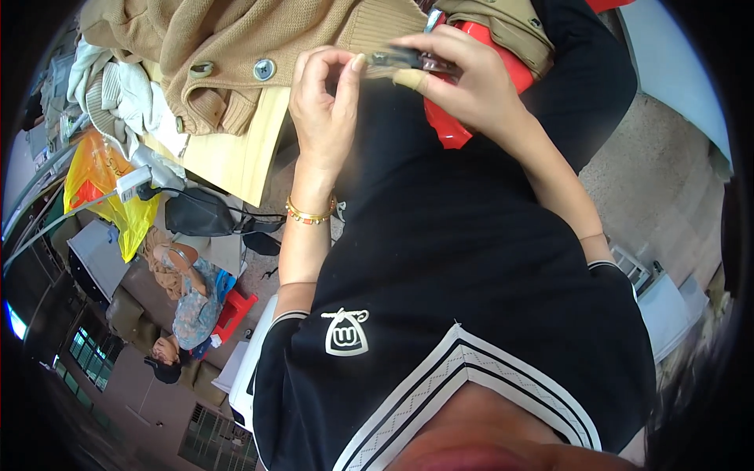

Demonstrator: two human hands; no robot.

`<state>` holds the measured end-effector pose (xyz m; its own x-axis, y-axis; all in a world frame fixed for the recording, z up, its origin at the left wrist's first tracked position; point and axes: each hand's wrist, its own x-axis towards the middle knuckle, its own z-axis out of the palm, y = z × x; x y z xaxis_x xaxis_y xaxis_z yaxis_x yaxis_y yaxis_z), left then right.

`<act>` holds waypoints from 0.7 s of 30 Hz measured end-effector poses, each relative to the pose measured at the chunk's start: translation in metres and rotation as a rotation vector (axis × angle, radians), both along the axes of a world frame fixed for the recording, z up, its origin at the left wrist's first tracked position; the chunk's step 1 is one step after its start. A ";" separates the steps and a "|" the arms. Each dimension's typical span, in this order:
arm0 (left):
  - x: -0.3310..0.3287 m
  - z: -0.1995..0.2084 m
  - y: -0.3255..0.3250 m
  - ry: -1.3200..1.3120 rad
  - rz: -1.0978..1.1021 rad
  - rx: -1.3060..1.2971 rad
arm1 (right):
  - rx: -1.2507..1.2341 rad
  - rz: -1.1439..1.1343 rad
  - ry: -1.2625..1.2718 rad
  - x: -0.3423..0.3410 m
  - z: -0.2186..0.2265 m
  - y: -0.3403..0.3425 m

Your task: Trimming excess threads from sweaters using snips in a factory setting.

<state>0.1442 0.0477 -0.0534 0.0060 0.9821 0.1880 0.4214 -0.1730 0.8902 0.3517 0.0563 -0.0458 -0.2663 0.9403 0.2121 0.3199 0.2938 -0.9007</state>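
Note:
A tan knitted cardigan (228,39) with dark buttons lies across the table at the upper left, its ribbed edge reaching toward my hands. My left hand (326,98) is closed, thumb and forefinger pinching at the cardigan's edge; the fingertips partly hide what lies between them. Close by on the right, my right hand (471,78) wraps round a small dark tool (416,59), smeared by motion, that looks like thread snips. A yellowish cover sits on the right thumb. Between the hands, a blurred tan strip shows a dark button.
A red plastic bag (448,122) and folded khaki knitwear (506,27) lie beyond my right hand. Pale knits (118,98) rest on the wooden table (243,157). Left are a yellow bag (110,192), a black case (196,212) with cords, and a seated person (196,310).

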 end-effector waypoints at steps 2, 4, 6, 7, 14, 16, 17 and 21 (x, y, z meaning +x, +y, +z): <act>0.000 -0.001 0.003 0.051 -0.016 0.058 | -0.107 0.024 0.026 -0.002 -0.009 0.004; -0.003 -0.006 0.003 0.054 -0.023 0.042 | -0.049 0.061 0.019 -0.008 -0.025 0.008; -0.001 -0.004 0.001 0.040 -0.003 0.039 | -0.222 0.053 0.174 -0.011 -0.030 0.006; 0.000 -0.001 -0.001 -0.012 -0.022 0.008 | -0.134 0.034 0.270 -0.018 -0.039 0.007; -0.009 0.001 0.001 0.185 -0.174 0.278 | -0.254 0.109 0.363 -0.018 -0.036 0.009; -0.007 -0.001 0.001 0.190 -0.176 0.257 | -0.184 0.113 0.412 -0.018 -0.053 0.008; -0.008 -0.001 0.000 0.202 -0.164 0.231 | -0.185 0.115 0.414 -0.019 -0.047 0.009; -0.005 0.001 -0.005 0.168 -0.099 0.179 | -0.485 0.128 0.474 -0.017 -0.031 0.011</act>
<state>0.1389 0.0428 -0.0522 0.1467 0.9263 0.3472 0.5341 -0.3696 0.7604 0.3346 0.0676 -0.0764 -0.3638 0.9257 -0.1039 -0.1514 -0.1688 -0.9740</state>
